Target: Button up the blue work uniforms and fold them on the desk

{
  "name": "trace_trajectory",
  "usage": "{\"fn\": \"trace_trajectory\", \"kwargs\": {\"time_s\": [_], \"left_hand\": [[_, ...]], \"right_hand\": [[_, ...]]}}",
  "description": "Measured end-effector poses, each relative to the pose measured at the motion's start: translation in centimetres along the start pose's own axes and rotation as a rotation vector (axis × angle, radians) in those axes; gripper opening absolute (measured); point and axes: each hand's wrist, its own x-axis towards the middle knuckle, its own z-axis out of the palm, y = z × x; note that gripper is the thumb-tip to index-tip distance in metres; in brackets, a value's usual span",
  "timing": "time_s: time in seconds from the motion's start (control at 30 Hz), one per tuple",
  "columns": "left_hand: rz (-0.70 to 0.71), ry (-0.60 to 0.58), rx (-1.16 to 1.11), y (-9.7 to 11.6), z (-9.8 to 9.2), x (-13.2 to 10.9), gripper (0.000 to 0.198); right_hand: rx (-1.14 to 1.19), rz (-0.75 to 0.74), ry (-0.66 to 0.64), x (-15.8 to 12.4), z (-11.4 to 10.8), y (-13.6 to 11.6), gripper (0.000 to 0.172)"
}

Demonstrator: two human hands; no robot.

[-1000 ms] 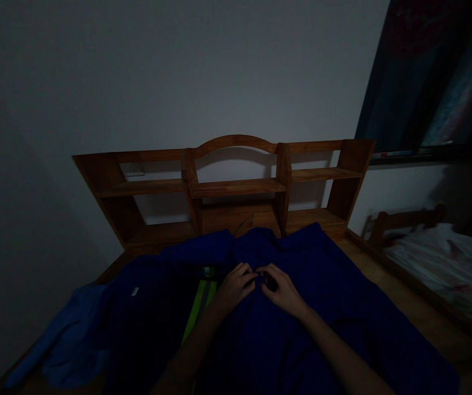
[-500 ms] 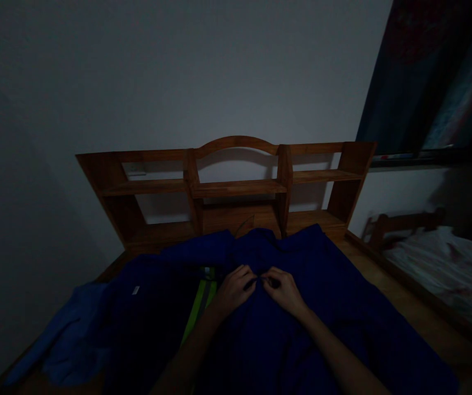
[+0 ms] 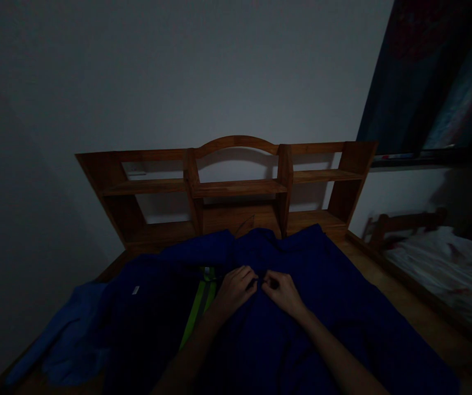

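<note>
A dark blue garment (image 3: 326, 307) lies spread over a wooden surface in dim light. My left hand (image 3: 232, 289) and my right hand (image 3: 284, 292) meet at its middle, near the collar. Both hands have curled fingers pinching the fabric's front edges together at one small spot. What sits between the fingertips is too dark to make out. A green and grey striped band (image 3: 197, 307) shows through the garment's opening, just left of my left forearm.
A wooden shelf unit (image 3: 236, 186) with an arched top stands against the wall behind the garment. A lighter blue cloth (image 3: 61, 340) lies at the left edge. To the right, lower down, is pale crumpled bedding (image 3: 442, 274) beside a wooden rail.
Both hands have shifted very slightly up the garment while staying pinched together at its front. The garment otherwise lies as before.
</note>
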Motion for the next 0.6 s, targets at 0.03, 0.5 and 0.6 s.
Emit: {"fn": "trace_trajectory", "kwargs": {"time_s": [0.03, 0.5, 0.6], "left_hand": [[-0.002, 0.002, 0.006, 0.02, 0.04, -0.02, 0.013], [-0.029, -0.025, -0.045, -0.36, 0.3, 0.11, 0.017], [-0.031, -0.039, -0.05, -0.42, 0.38, 0.09, 0.015]], "right_hand": [[0.002, -0.002, -0.009, -0.01, -0.01, 0.0, 0.01], [-0.14, -0.01, 0.048, -0.21, 0.42, 0.39, 0.013], [-0.155, -0.01, 0.049, -0.22, 0.45, 0.59, 0.014]]}}
